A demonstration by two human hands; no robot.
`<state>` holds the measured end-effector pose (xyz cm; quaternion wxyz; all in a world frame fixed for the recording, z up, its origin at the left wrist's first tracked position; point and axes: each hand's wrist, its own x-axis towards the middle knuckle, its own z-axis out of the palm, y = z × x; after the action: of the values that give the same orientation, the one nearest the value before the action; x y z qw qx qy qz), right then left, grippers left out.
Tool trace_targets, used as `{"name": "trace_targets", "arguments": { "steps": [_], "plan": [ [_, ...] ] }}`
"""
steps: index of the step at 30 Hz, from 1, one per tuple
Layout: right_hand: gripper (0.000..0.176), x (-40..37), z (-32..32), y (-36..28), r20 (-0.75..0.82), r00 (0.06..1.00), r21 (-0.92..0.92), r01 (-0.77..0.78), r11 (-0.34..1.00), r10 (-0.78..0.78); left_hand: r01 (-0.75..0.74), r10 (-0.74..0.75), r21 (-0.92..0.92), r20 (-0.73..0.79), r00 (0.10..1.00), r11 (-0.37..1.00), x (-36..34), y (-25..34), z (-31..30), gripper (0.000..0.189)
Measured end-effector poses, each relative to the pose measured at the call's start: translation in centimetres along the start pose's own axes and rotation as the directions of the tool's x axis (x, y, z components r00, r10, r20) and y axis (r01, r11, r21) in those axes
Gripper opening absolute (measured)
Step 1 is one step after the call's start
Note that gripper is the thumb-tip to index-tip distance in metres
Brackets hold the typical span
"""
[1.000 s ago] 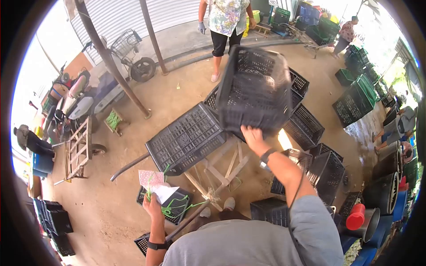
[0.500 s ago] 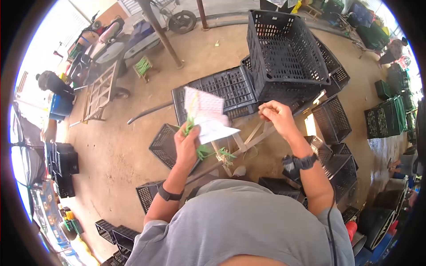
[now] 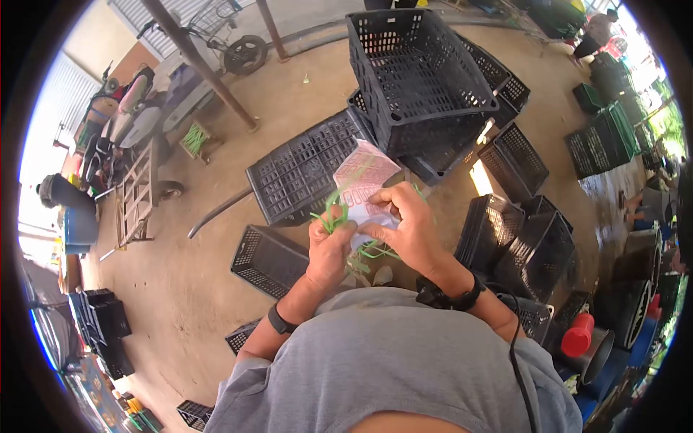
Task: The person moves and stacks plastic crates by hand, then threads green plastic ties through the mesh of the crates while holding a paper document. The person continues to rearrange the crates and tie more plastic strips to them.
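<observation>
Pink-and-white printed paper (image 3: 367,175) is held up in front of my chest, its lower part white and folded. My left hand (image 3: 330,247) is closed on thin green strips (image 3: 333,216) and the paper's left side. My right hand (image 3: 410,229) pinches the paper's right side between thumb and fingers. More green strips hang below, between the two hands. A black crate (image 3: 310,166) lies beyond my hands, and a larger open black crate (image 3: 426,79) stands on others behind it.
Black crates (image 3: 516,162) stand tilted at my right, with another crate (image 3: 268,260) at left. A metal post (image 3: 198,65) rises ahead, near a wooden frame cart (image 3: 141,191). A person (image 3: 65,195) bends at far left; another person (image 3: 598,32) is at upper right.
My right hand has come in from the right and taken hold of the paper. The paper and left hand have shifted right and slightly lower. The view has turned.
</observation>
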<state>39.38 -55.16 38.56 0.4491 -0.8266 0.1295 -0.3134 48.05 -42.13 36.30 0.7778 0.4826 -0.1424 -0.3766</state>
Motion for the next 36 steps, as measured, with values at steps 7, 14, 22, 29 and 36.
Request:
{"name": "trace_targets", "arguments": {
  "steps": [7,14,22,29,36],
  "plan": [
    [0.023,-0.4,1.5,0.9,0.037,0.989,0.015,-0.142,0.990,0.142,0.088,-0.072,0.148,-0.112,0.991,0.985,1.7,0.0,0.3,0.018],
    [0.018,-1.2,1.5,1.4,0.074,0.920,0.358,-0.384,0.851,0.384,-0.002,0.002,0.209,-0.001,1.000,0.978,2.4,0.5,-0.7,0.014],
    [0.010,0.2,-0.1,1.4,0.334,0.771,0.777,-0.551,0.304,0.542,0.061,-0.061,0.018,0.002,0.998,0.998,2.2,1.7,0.3,0.015],
    [0.012,-0.8,-4.3,10.8,-0.082,0.615,0.980,-0.092,0.174,0.785,0.186,-0.207,-0.109,-0.228,0.951,0.976,3.0,1.9,-2.2,0.018],
    [0.013,2.5,-1.7,24.6,-0.630,0.351,0.731,-0.033,0.681,0.693,0.344,-0.290,0.088,-0.369,0.883,0.935,1.0,-0.1,-6.3,0.025]
  ]
}}
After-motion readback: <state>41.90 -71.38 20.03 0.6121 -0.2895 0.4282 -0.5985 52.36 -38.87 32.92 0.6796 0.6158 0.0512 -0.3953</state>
